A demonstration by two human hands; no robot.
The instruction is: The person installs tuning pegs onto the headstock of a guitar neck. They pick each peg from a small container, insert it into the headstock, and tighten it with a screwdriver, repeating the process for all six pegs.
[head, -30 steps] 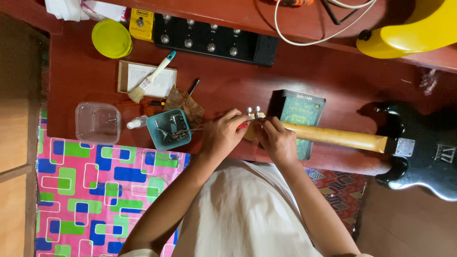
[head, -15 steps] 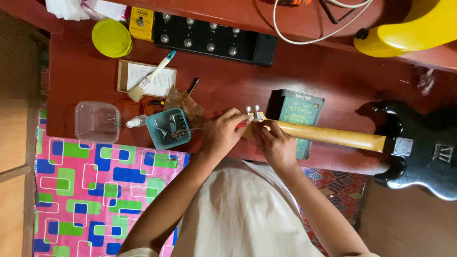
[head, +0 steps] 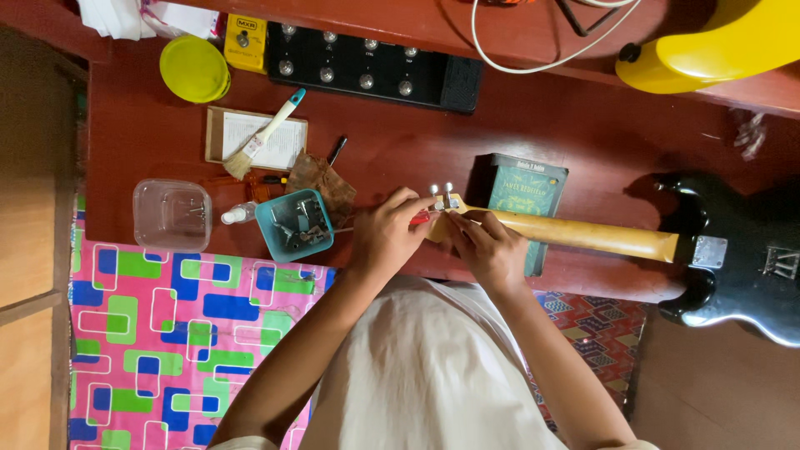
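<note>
1. While both hands meet at the middle of the frame, the left hand [head: 387, 237] is curled shut around a red-handled tool [head: 421, 218], probably a small screwdriver, though most of it is hidden in the fist.
2. Right hand [head: 492, 250] is bent around the headstock [head: 446, 218] end of the guitar neck [head: 583, 233], fingers pressing on it right by the two shiny tuner pegs [head: 442, 192]. Looks like a loose grip, not a full fist.
3. That neck runs from mid-frame out to the right, where it joins a black guitar body [head: 742, 275] at the right edge. The whole thing lies flat on the red desk [head: 400, 142].
4. Under the neck sits a dark green book or box [head: 525, 196], just right of the hands.
5. Just left of the left hand there's a teal tray [head: 292, 225] full of small metal bits, with a little white-capped bottle [head: 239, 214] touching its left side and a clear plastic tub [head: 171, 215] further left.
6. Above those: a paintbrush [head: 262, 137] lying on a sheet of paper in a shallow box [head: 254, 140], a brownish rag [head: 321, 179], and a yellow-green lid [head: 194, 68] in the upper left.
7. Top centre has a black pedalboard [head: 375, 58] with knobs, and a yellow guitar body [head: 708, 46] in the upper right.
8. Lower left is a pink patterned mat [head: 167, 333].
</note>
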